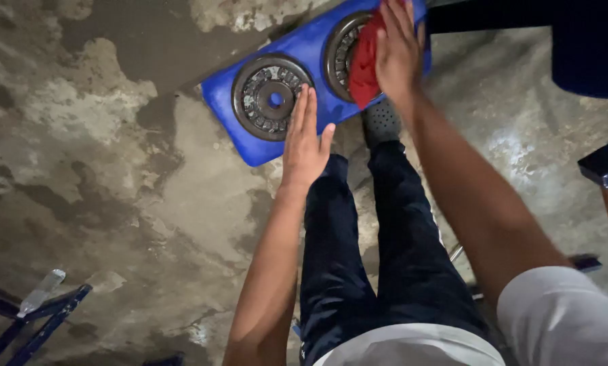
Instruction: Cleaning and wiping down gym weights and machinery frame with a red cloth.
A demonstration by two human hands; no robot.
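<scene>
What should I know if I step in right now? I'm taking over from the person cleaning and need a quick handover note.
Left hand: flat and open, pressing the front edge of the blue two-burner stove beside the left burner, steadying it.
Right hand: fingers spread, pressing a red cloth onto the right burner.
The stove lies on the stained concrete floor, ahead of the person's foot.
Done: cannot tell how much is wiped.
Left: the left burner appears untouched by the cloth.

Blue stove (pixel 314 51) w/ dark ringed burners (pixel 270 97), red cloth (pixel 363 64), mottled grey floor (pixel 114 169).
</scene>
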